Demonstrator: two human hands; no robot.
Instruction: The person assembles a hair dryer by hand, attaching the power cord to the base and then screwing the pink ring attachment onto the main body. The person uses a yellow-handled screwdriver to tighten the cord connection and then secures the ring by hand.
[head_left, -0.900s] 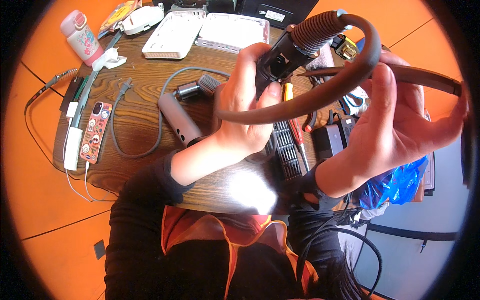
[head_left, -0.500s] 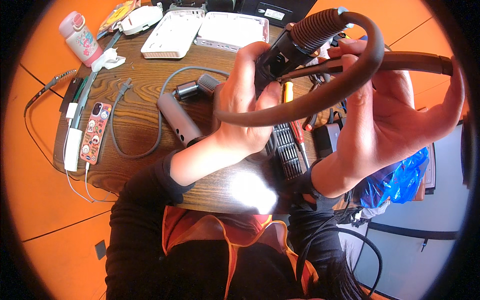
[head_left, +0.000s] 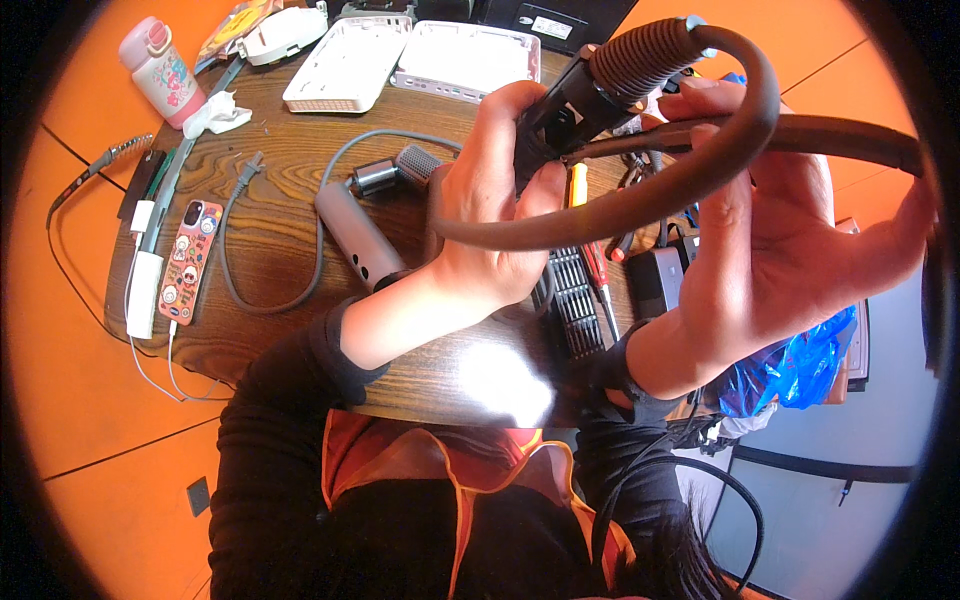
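Observation:
My left hand (head_left: 490, 200) is closed around a black cylindrical housing (head_left: 575, 112). A ribbed strain relief (head_left: 645, 65) juts from its upper end. From there a thick dark cable (head_left: 640, 218) loops round in front of both hands. My right hand (head_left: 775, 240), palm facing up, grips a long dark slender tool (head_left: 845, 138) between fingers and thumb. The tool's narrow tip reaches the housing beside my left thumb. Its exact kind is unclear, as the cable and fingers cover part of it.
Below the hands lie a screwdriver bit case (head_left: 575, 310), a red screwdriver (head_left: 598, 275) and a yellow-handled one (head_left: 577, 185). Further left are a grey cylindrical device (head_left: 355, 235), a plug (head_left: 250, 170), a phone (head_left: 190, 262) and a bottle (head_left: 160, 75). White casings (head_left: 350, 65) stand behind; a blue bag (head_left: 795, 370) sits right.
Both hands, with the housing, cable and slender tool, have shifted very slightly right. The grips look the same.

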